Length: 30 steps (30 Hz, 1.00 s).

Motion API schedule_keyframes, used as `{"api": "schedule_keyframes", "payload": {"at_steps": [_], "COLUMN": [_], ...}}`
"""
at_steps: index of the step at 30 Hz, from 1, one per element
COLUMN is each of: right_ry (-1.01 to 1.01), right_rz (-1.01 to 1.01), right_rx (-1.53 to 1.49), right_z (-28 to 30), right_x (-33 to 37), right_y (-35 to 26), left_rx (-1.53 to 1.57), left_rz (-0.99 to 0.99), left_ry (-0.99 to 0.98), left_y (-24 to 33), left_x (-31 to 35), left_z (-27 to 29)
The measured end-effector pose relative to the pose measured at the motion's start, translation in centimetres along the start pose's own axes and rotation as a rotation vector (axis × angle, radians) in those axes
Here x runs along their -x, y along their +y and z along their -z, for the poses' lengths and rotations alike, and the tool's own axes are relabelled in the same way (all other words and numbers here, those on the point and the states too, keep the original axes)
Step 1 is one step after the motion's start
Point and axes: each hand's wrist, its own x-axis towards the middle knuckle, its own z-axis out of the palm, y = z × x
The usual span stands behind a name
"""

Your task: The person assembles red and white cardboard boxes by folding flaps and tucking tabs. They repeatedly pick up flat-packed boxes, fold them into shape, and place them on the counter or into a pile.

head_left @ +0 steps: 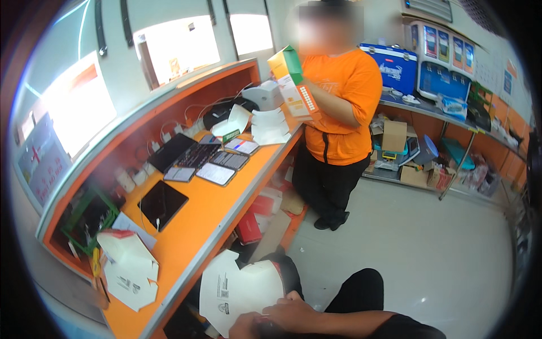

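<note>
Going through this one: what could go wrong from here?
The right hand and left hand are together at the white card's lower edge, so uneven pressure might crease it.
The nearest phone lies close to the desk's front edge; a bump could knock it off.
The cable at the tablet might snag.
</note>
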Motion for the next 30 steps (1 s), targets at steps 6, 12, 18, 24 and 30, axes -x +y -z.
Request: {"api": "schedule_keyframes", "payload": {"at_steps": [6, 12, 18, 24, 30], "right_ry": [-0.004, 0.066, 0.096, 0.395, 1.007], "right_rz": [0.150, 0.184, 0.092, 0.264, -0.339], "right_rx": [-0.038, -0.067, 0.060, -0.176, -0.515], "right_z": [0.9, -0.5, -0.5, 0.7, 1.6], "right_x": [0.4, 0.5, 0.6, 2.0, 3.3], "right_y": [0.2, 0.0, -0.9, -0.2, 9.2], "left_rx": [-0.095, 0.020, -0.128, -0.114, -0.069], "left_rz": [-0.122, 0.035, -0.212, -0.397, -0.646], "left_ry": [0.086, 0.053, 0.067, -0.119, -0.483], "left_y": [-1.1, -1.4, -1.5, -2.2, -4.3], "left_x": [-0.3, 0.5, 0.6, 0.8, 0.0], "left_z": [0.4, -0.6, -1.8, -2.1, -1.0]}}
